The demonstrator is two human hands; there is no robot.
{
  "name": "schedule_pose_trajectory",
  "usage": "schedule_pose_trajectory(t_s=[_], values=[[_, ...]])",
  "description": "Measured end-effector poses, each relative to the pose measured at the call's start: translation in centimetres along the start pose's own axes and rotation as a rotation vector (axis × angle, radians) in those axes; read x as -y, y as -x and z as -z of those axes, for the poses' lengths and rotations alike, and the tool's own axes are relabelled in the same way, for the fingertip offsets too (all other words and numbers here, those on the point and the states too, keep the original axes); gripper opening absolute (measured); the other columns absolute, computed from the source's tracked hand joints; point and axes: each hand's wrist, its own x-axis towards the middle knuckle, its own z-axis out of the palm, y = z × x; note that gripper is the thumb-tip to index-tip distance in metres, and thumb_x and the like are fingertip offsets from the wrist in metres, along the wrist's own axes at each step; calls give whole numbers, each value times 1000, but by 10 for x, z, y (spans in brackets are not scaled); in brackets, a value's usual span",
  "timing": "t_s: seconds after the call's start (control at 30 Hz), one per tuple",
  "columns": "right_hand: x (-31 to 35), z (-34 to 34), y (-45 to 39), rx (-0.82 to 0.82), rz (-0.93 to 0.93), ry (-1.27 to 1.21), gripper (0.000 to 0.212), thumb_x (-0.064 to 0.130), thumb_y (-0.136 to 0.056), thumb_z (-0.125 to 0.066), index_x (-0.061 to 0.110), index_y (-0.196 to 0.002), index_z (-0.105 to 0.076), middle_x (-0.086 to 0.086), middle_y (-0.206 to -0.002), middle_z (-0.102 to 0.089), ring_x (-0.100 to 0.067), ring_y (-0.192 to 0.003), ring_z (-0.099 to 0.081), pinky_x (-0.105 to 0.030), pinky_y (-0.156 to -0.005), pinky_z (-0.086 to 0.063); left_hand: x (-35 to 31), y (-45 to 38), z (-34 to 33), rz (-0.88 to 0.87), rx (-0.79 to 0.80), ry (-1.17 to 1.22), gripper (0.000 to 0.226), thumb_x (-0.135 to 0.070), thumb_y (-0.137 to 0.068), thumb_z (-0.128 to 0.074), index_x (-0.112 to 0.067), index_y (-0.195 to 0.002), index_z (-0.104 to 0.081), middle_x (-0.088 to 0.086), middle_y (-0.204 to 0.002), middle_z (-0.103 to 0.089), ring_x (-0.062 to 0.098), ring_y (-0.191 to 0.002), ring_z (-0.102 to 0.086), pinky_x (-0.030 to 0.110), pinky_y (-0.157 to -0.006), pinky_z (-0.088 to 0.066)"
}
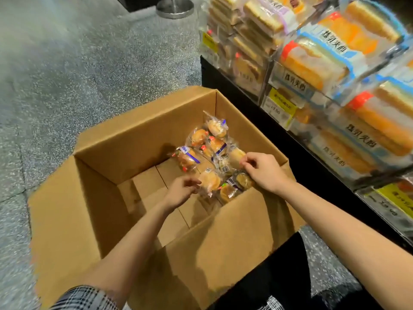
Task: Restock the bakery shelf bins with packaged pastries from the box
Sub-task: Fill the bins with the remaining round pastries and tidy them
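Speckled grey floor (67, 74) on the far left, with a round metal stand base (174, 7) at the top edge. Open cardboard box (143, 135) on that floor, flaps folded outward, much of its bottom bare. Plaid sleeve (85, 298) at the lower left. Left hand (182, 190) inside the box, fingers curled toward the edge of a round wrapped bun (210, 180); whether pinching the wrapper or only touching it, impossible to tell. Packaged pastries (207, 144) heaped in clear wrappers against the box's right-hand corner, some with blue-striped labels. Right hand (263, 170) above the near right end of that heap, thumb and fingers bent together over a wrapper; an actual grip not discernible. Right of the box, just beside it, clear shelf bins (277, 81) on a dark shelf unit, stacked full with wrapped sandwich cakes (312, 61) in blue-edged and purple-edged packs. Yellow price tags (282, 104) on the bin fronts, print blurred.
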Motion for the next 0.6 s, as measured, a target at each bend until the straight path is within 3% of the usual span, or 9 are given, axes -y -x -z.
schedule_pose_trajectory(t_s=[0.1,0.2,0.37,0.5,0.6], values=[[-1,-20,-16,27,-49,161,13,20,-94,-50,26,-86,-58,5,-93,-64,-20,-93,-60,-35,-80,-50,22,-19,-9,15,-50,-77,26,5,-88,-54,-3,-112,-61,9,-107,-62,15,-92,-56,9,-65,-44],[-2,-27,-22,-32,-69,253,10,22,-94,-47,26,-88,-54,4,-92,-62,-19,-87,-57,-31,-71,-46,37,-40,-19,13,-67,-219,45,-3,-84,-61,-11,-127,-51,6,-126,-54,18,-112,-52,20,-86,-41],[-6,-28,-24,-65,-110,276,10,23,-95,-44,23,-89,-51,3,-82,-58,-20,-79,-57,-29,-64,-41,57,-68,-38,-158,-3,-508,72,-26,-76,-75,-22,-140,-40,5,-146,-34,25,-136,-30,37,-113,-27],[-7,-29,-29,-52,-132,303,12,22,-97,-42,21,-98,-54,1,-81,-54,-20,-73,-50,-28,-63,-35,56,-86,-59,-144,12,-550,95,-25,-76,-77,-30,-150,-18,2,-158,-11,24,-144,-9,44,-119,-12],[-8,-30,-31,-38,-149,330,15,21,-96,-41,19,-100,-56,-1,-81,-55,-26,-80,-58,-29,-63,-35,57,-95,-69,-181,-66,-562,95,-22,-77,-76,-35,-150,-16,-1,-159,-12,23,-145,-9,43,-118,-7]])
